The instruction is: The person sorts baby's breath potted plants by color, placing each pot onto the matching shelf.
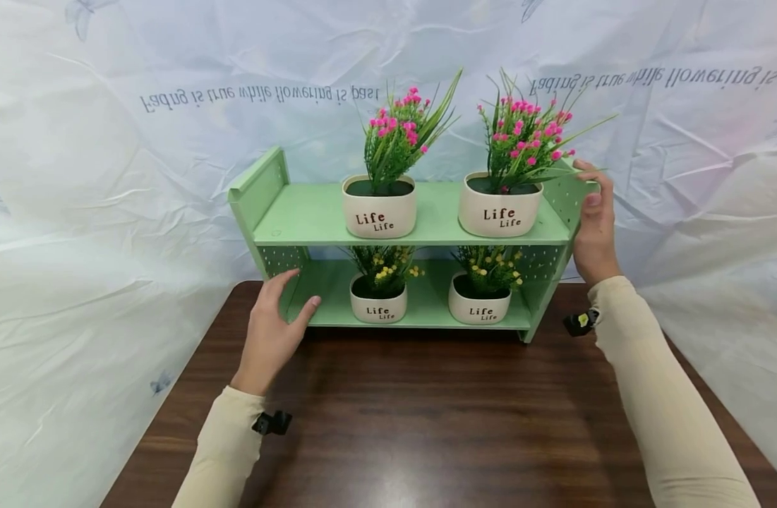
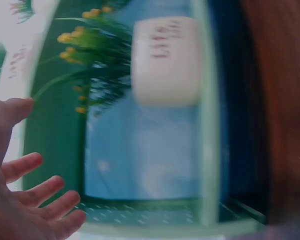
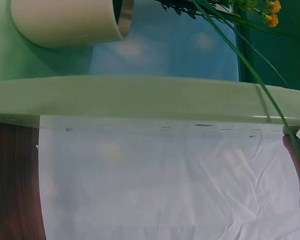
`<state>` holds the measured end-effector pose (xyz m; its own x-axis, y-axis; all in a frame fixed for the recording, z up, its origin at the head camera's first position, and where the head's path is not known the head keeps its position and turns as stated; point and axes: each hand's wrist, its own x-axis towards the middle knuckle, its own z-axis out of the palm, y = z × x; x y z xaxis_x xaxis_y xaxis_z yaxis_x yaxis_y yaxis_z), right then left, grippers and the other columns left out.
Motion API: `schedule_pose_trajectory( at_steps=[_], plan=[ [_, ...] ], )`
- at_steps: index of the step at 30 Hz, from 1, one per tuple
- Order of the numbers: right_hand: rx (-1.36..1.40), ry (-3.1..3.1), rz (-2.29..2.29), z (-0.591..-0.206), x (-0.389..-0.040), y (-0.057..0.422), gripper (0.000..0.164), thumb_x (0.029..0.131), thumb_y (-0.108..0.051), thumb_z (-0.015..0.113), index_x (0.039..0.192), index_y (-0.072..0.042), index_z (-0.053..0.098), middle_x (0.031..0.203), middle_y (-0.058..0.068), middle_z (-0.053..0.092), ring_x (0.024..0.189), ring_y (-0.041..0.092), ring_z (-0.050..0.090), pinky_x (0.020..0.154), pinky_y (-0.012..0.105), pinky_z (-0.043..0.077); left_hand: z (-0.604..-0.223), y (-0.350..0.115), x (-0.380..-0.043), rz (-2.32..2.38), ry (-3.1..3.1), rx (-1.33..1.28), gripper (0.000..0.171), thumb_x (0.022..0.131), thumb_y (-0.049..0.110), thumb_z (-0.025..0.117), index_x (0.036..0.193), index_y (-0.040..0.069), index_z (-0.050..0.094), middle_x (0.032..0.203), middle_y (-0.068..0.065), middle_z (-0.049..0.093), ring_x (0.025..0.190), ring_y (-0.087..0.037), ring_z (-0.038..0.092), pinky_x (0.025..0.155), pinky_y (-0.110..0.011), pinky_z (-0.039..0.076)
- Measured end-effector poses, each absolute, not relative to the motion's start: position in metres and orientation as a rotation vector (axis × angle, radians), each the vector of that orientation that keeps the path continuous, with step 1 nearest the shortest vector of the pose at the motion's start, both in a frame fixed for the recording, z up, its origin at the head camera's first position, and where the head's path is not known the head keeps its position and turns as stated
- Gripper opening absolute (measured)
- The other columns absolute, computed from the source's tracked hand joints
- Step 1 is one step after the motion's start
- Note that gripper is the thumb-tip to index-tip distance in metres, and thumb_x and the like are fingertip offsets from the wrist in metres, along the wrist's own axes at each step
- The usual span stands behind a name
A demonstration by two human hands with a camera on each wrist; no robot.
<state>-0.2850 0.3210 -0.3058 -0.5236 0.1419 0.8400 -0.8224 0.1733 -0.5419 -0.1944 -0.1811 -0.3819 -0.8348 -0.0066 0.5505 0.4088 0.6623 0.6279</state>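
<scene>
A green two-tier shelf (image 1: 426,243) stands on the table. On its upper board are two white pots with pink flowers, a left one (image 1: 380,212) and a right one (image 1: 499,212). Two smaller white pots with yellow flowers, one left (image 1: 378,303) and one right (image 1: 480,303), sit on the lower board. My left hand (image 1: 274,328) is held at the shelf's left front, thumb and fingers spread, holding nothing. At the right end, my right hand (image 1: 595,233) grips the side panel (image 3: 140,100) near its top, fingers bent over the edge. Only part of that hand shows in the right wrist view.
The dark brown wooden table (image 1: 401,416) spreads in front of the shelf. Behind and on both sides hangs a pale, wrinkled cloth (image 1: 121,176) with printed words and butterflies. Grass blades of the right pink plant (image 1: 534,134) lean over the right panel.
</scene>
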Motion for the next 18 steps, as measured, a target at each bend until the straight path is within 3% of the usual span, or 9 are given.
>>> schedule_pose_trajectory(
  at_steps=[8, 12, 18],
  plan=[
    [0.566, -1.691, 1.481, -0.306, -0.279, 0.325, 0.04, 0.116, -0.032, 0.028, 0.141, -0.014, 0.052, 0.162, 0.006, 0.043, 0.155, 0.021, 0.031, 0.125, 0.028, 0.016, -0.411, -0.185, -0.18, -0.845, -2.554, -0.282, 0.08, 0.099, 0.051, 0.073, 0.162, 0.012, 0.043, 0.169, -0.021, 0.031, 0.154, -0.049, 0.03, 0.118, -0.071, 0.027],
    [0.578, -1.696, 1.546, -0.305, -0.275, 0.324, 0.04, 0.115, -0.033, 0.028, 0.145, -0.015, 0.049, 0.167, 0.009, 0.036, 0.157, 0.021, 0.027, 0.127, 0.028, 0.015, -0.421, -0.184, -0.174, -0.688, -2.579, -0.301, 0.086, 0.095, 0.053, 0.077, 0.161, 0.009, 0.044, 0.169, -0.024, 0.03, 0.154, -0.05, 0.029, 0.121, -0.071, 0.019],
    [0.557, -1.756, 1.556, -0.305, -0.271, 0.32, 0.041, 0.115, -0.032, 0.027, 0.148, -0.017, 0.046, 0.171, 0.007, 0.03, 0.158, 0.018, 0.024, 0.127, 0.027, 0.014, -0.434, -0.182, -0.163, -0.483, -2.612, -0.309, 0.095, 0.09, 0.065, 0.075, 0.163, 0.013, 0.042, 0.171, -0.022, 0.028, 0.153, -0.05, 0.03, 0.121, -0.072, 0.019]
  ],
)
